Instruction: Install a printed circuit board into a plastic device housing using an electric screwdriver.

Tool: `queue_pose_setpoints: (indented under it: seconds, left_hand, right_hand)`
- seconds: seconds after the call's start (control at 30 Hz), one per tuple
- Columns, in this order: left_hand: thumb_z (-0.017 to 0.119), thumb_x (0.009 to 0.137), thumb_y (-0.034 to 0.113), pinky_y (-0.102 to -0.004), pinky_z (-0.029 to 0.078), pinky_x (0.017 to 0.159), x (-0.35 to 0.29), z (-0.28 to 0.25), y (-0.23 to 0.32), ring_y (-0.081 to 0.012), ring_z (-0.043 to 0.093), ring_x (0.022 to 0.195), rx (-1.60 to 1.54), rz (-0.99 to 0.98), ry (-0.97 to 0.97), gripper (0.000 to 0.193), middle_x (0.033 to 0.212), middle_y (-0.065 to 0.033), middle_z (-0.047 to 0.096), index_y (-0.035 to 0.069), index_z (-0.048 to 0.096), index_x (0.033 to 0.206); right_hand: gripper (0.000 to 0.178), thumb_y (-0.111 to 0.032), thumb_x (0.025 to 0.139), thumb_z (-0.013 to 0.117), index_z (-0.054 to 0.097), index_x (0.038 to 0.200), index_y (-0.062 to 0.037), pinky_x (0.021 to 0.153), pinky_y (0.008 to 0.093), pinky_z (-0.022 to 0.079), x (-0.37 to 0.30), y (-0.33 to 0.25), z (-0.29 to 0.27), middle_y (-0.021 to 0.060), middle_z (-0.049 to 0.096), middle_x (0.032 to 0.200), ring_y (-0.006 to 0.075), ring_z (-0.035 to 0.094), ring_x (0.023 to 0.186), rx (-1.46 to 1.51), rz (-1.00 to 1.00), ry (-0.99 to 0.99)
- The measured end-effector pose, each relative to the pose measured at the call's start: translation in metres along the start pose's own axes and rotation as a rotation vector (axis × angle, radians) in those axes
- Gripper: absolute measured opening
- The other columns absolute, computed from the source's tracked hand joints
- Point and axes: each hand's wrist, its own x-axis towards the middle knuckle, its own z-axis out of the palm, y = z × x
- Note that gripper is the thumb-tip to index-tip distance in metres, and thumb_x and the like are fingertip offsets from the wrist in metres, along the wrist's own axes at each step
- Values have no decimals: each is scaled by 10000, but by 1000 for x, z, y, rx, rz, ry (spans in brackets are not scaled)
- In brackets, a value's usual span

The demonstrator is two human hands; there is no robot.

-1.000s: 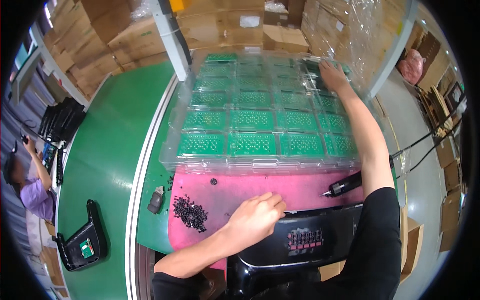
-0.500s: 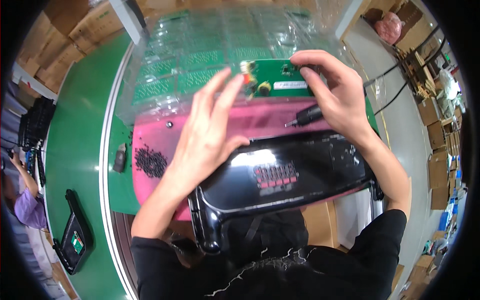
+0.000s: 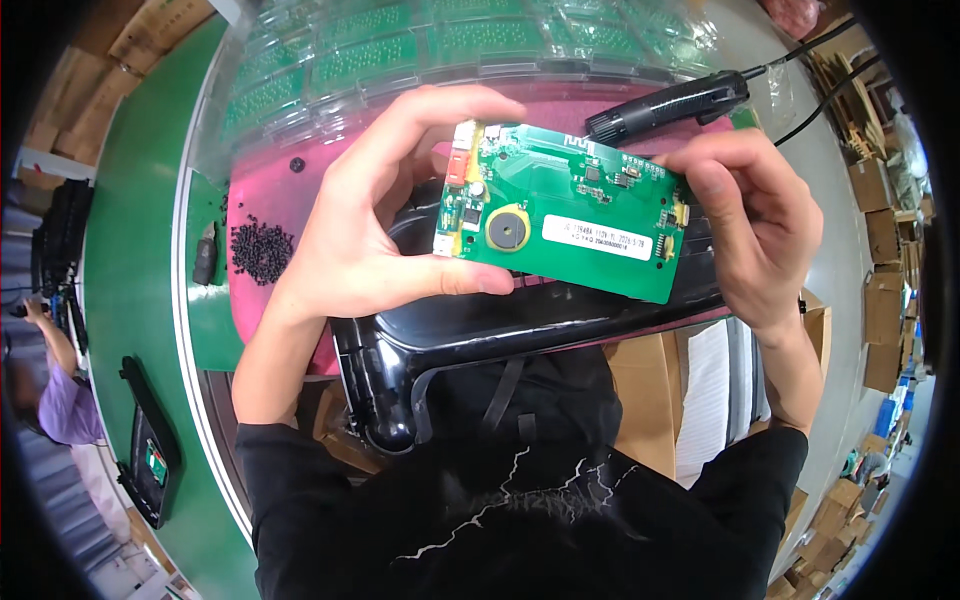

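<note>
Both my hands — left hand (image 3: 375, 235), right hand (image 3: 760, 225) — grip the green circuit board (image 3: 565, 225) by its ends, held above the black housing (image 3: 520, 310). Inspection step, I judge — next, lowering it squarely into the housing calls for careful alignment.

The circuit board (image 3: 565, 225) hides most of the black housing (image 3: 520, 320).

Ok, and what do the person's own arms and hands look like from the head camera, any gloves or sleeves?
Both hands are bare: no gloves, rings, watch or wristband show on the left hand or the right hand. The forearms are uncovered too. Black short sleeves start near the elbows, part of a black top with a thin white, crack-like line pattern across the chest.
</note>
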Motion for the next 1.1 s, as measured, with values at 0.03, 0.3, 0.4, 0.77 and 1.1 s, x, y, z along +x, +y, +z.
queue_pose_setpoints:
  seconds: [0.03, 0.3, 0.4, 0.77, 1.1]
  left_hand:
    - [905, 613, 95, -326, 471, 956, -2, 0, 1, -184, 537, 1186, 1, -3, 1, 805, 1306, -84, 527, 31, 512, 1312]
    - [880, 627, 181, -321, 371, 1036, -11, 1, -4, -192, 510, 1175, -2, -185, 0, 825, 1280, -112, 518, -32, 480, 1316]
    - [792, 678, 7, -285, 488, 877, -17, 2, -6, -130, 564, 1054, -20, -462, -76, 702, 1169, -62, 567, 22, 496, 1315]
    - [853, 579, 138, -351, 485, 614, -34, 3, -16, -241, 596, 694, 742, -387, -356, 645, 1017, -74, 584, 29, 559, 1143]
    - [851, 591, 159, -399, 485, 644, -38, 3, -16, -314, 609, 784, 824, -486, -398, 620, 1100, -67, 541, 34, 547, 1117]
  right_hand:
    - [103, -54, 953, 598, 646, 972, 35, 687, 198, 492, -3, 2, 0, 33, 678, 817, 70, 624, 737, -9, -42, 43]
    - [694, -244, 534, 935, 622, 1103, 2, 760, 278, 520, -16, 23, 7, 88, 670, 964, 191, 660, 819, -63, -91, -92]
    - [646, -208, 558, 907, 631, 1101, 7, 775, 281, 524, -26, 33, 15, 99, 681, 958, 194, 673, 836, -98, -35, -106]
    - [585, -115, 596, 842, 623, 1130, -19, 956, 383, 455, -44, 69, 56, 132, 625, 1174, 319, 576, 1085, -86, 38, -252]
    - [586, -105, 596, 834, 611, 1132, -25, 918, 384, 456, -43, 71, 69, 128, 591, 1165, 322, 549, 1036, -160, 35, -259]
